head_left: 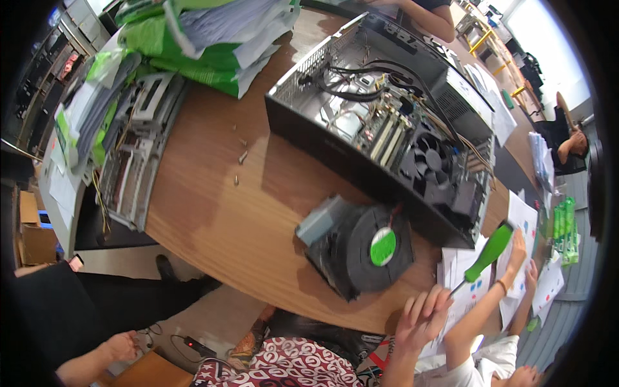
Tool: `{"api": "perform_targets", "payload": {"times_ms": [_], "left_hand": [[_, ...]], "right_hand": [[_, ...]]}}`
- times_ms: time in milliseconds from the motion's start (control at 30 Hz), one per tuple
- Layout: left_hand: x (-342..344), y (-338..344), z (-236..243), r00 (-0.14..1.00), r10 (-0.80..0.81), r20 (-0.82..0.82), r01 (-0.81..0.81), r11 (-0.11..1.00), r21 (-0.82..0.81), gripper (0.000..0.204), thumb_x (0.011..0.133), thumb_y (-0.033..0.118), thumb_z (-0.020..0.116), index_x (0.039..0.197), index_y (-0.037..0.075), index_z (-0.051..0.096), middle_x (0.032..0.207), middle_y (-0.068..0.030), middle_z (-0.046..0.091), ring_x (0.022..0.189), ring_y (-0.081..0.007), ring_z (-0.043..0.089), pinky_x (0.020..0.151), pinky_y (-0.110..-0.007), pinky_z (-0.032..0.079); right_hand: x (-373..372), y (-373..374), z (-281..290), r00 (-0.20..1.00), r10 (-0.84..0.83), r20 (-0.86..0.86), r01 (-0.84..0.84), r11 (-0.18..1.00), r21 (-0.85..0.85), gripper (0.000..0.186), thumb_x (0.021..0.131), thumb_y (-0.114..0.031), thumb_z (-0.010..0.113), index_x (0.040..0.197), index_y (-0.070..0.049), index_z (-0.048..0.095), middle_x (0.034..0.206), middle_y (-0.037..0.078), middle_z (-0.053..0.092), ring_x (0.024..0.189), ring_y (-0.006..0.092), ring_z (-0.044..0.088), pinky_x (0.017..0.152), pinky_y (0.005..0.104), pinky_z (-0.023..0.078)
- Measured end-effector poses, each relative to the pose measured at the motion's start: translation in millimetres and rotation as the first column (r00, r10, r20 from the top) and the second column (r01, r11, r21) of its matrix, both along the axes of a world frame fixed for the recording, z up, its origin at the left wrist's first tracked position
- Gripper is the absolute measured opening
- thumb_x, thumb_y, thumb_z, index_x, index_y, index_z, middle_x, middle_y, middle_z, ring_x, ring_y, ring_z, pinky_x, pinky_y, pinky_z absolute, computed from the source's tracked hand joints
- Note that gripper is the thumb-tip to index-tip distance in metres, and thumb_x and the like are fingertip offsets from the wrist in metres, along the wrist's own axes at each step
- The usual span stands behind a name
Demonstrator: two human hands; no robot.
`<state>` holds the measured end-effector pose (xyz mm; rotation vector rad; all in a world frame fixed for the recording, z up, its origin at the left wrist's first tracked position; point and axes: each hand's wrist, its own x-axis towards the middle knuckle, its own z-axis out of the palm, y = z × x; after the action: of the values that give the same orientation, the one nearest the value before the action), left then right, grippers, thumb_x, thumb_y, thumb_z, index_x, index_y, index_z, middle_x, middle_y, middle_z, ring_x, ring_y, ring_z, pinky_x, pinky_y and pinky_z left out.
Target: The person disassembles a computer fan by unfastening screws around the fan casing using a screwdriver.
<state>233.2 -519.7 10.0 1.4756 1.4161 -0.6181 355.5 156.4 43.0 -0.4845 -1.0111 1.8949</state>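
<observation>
Above the right end of the tabletop's [200, 193] near edge, a screwdriver [489, 253] is held in the right hand [420, 322], its green handle pointed up and away while the end of the shaft is gripped; the hold is perhaps a casual one, since the handle is left free. The fingers are curled nearly closed, bunched about the thin shaft, and nothing else seems to be touched by them. The left hand [265, 315] seems mostly hidden by the middle of the near edge, so whether its fingers are released or clenched cannot be told. Toward the far edge, the case [348, 158] is laid with its open side up, presumably so that the cables [361, 95] and fan [429, 157] inside can be reached. Between it and the near edge, a blower [351, 261] (marked by a round green label) is set, likely to be kept close by. Left of the case, screws [242, 157] are grouped loosely, perhaps so that none are lost. At the right edge, sheets [453, 266] are touched by a co-worker's hands [518, 250].
</observation>
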Motion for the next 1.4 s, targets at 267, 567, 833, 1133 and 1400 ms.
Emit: {"api": "perform_targets", "payload": {"times_ms": [267,567,833,1133,1400], "left_hand": [[32.1,166.5,4.2,0.492,0.842,-0.224,-0.859,0.511,0.036,0.013,0.081,0.021,0.057,0.089,0.012,0.063,0.089,-0.0038,0.063,0.093,-0.0246,0.063,0.088,-0.037,0.049],[7.2,273.9,-77.8,-0.103,0.978,-0.18,-0.964,-0.053,0.262,0.02,0.087,0.023,0.054,0.098,0.01,0.064,0.098,-0.0077,0.065,0.096,-0.028,0.063,0.087,-0.04,0.049],[-83.5,296.3,-163.4,-0.037,0.999,-0.004,-0.938,-0.033,0.346,0.025,0.092,0.025,0.051,0.106,0.009,0.066,0.105,-0.0112,0.067,0.1,-0.0309,0.063,0.087,-0.042,0.05],[-59.4,361.6,27.6,0.503,0.569,0.651,-0.847,0.475,0.238,0.031,0.096,0.023,0.058,0.119,0.003,0.065,0.107,-0.014,0.07,0.1,-0.0344,0.065,0.087,-0.042,0.052],[-194.4,442.1,82.8,0.621,0.757,0.205,-0.186,-0.112,0.976,0.024,0.086,0.023,0.071,0.1,0.004,0.065,0.086,-0.0129,0.064,0.081,-0.0331,0.064,0.071,-0.045,0.051]], "right_hand": [[44.4,-2.0,-24.7,0.847,0.306,0.434,-0.325,0.945,-0.033,0.037,0.1,-0.033,0.059,0.084,-0.001,0.05,0.068,0.01,0.053,0.05,0.0216,0.057,0.042,0.0304,0.048],[52.2,-13.1,-28.6,0.89,0.162,0.427,-0.207,0.976,0.062,0.038,0.098,-0.032,0.063,0.085,0.002,0.055,0.071,0.015,0.059,0.052,0.02,0.058,0.043,0.0305,0.049],[53.6,-7.5,-33.6,0.905,-0.016,0.425,-0.161,0.912,0.378,0.029,0.095,-0.025,0.067,0.089,0.002,0.059,0.078,0.014,0.06,0.057,0.0168,0.058,0.048,0.0268,0.047],[23.4,-12.1,-22.9,0.857,-0.119,0.502,-0.1,0.916,0.388,0.01,0.095,-0.001,0.057,0.104,-0.001,0.053,0.099,0.018,0.063,0.067,0.015,0.059,0.063,0.026,0.051],[19.6,-15.3,-21.9,0.859,-0.23,0.457,0.034,0.917,0.398,0.012,0.094,0.0,0.059,0.106,0.0,0.059,0.101,0.011,0.064,0.074,0.0137,0.06,0.068,0.0257,0.05]]}}
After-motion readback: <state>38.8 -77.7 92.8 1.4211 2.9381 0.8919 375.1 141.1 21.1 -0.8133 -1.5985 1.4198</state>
